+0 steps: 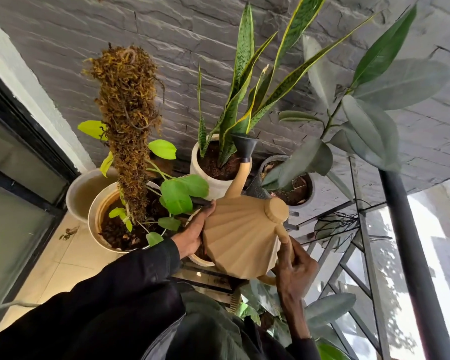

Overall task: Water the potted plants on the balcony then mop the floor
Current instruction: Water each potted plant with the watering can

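Tan watering can [242, 235] between moss pole [129, 131] and rubber-plant leaves [307, 159]

Your single head-worn wide-angle camera looks forward and down from close above the watering can [242, 237], facing the grey stone wall [166, 35] behind the snake plant [234, 105].

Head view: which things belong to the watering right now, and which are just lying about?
Job: can, gripped by right hand, left hand flat on its side; snake plant pot at the spout; moss-pole pot; rubber plant pot.
Just there: plantless pot, dry leaf on the floor, railing, black pole.
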{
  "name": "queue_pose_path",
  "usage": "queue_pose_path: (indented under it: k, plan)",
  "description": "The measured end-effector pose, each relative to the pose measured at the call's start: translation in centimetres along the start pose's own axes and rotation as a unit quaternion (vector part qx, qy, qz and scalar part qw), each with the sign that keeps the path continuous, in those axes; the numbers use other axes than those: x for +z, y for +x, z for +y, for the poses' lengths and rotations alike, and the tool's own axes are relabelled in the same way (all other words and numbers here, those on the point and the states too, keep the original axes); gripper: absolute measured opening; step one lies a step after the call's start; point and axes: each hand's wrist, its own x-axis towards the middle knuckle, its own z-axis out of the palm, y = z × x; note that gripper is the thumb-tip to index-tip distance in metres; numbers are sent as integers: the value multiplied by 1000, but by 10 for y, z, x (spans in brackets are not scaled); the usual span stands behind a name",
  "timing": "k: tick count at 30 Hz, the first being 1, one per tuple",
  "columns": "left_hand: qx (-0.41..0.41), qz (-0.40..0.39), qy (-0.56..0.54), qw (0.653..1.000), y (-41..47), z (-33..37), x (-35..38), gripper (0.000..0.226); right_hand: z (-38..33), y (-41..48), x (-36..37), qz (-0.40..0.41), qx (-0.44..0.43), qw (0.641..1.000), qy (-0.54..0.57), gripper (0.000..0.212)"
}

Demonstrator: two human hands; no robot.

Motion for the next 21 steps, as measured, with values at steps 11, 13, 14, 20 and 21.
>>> queue_pose_path:
  k: [11, 13, 14, 20, 21]
  plan:
    - [-86, 29, 8, 996, -28, -73, 7, 57, 5, -12, -43, -64, -13, 998, 20, 50]
    - [-102, 34, -5, 994, -34, -90, 7, 56, 6, -14, -52, -93, 11, 996, -3, 42]
    - [-113, 36, -13, 993, -38, -99, 6, 55, 9, -15, -56, -106, 17, 994, -18, 30]
    - [-187, 48, -29, 981, -51, -143, 4, 52, 28, -9, -66, -191, 43, 977, -88, 47]
    - [-204, 54, -26, 977, -53, -149, 3, 52, 27, -8, -66, -207, 50, 972, -100, 53]
